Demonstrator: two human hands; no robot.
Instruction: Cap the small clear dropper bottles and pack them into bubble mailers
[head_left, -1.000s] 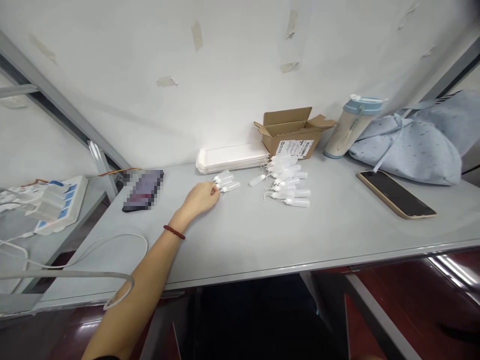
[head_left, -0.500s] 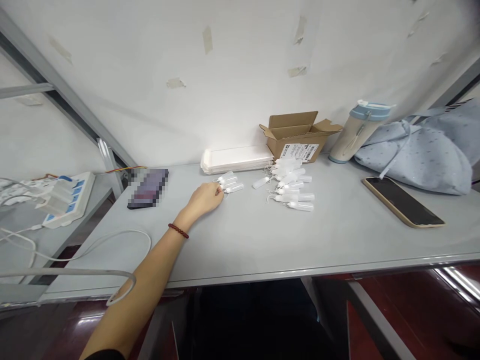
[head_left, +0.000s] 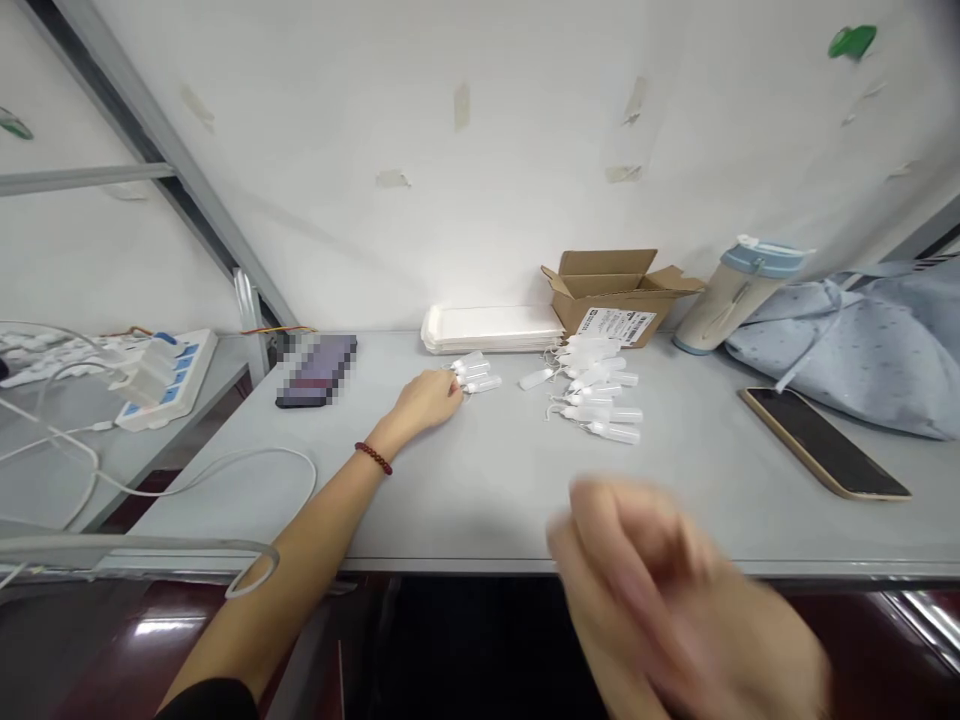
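Observation:
My left hand (head_left: pixel 429 402), with a dark red bead bracelet (head_left: pixel 373 458) on its wrist, rests on the grey table beside a small group of clear plastic dropper bottles (head_left: pixel 480 384). Its fingers are curled closed at the capped ends of these bottles; whatever they pinch is hidden. Above the table's front edge, at lower right, my right hand (head_left: pixel 675 610) is smeared by motion. Its fingers look bent, but I cannot tell whether anything is in them. A larger pile of similar bottles (head_left: pixel 600 390) with thin strings lies right of the small group.
Behind the bottles lie a stack of white trays (head_left: pixel 495 328) and an open cardboard box (head_left: pixel 619 318). A tumbler (head_left: pixel 731 295), a blue cloth bag (head_left: pixel 855 350) and a phone (head_left: pixel 825 445) occupy the right. At left are a pixelated dark object (head_left: pixel 319 370), a power strip (head_left: pixel 176 385) and cables.
My right hand has come into view at the lower right. My left hand stays by the small group of bottles. The whole view has shifted slightly.

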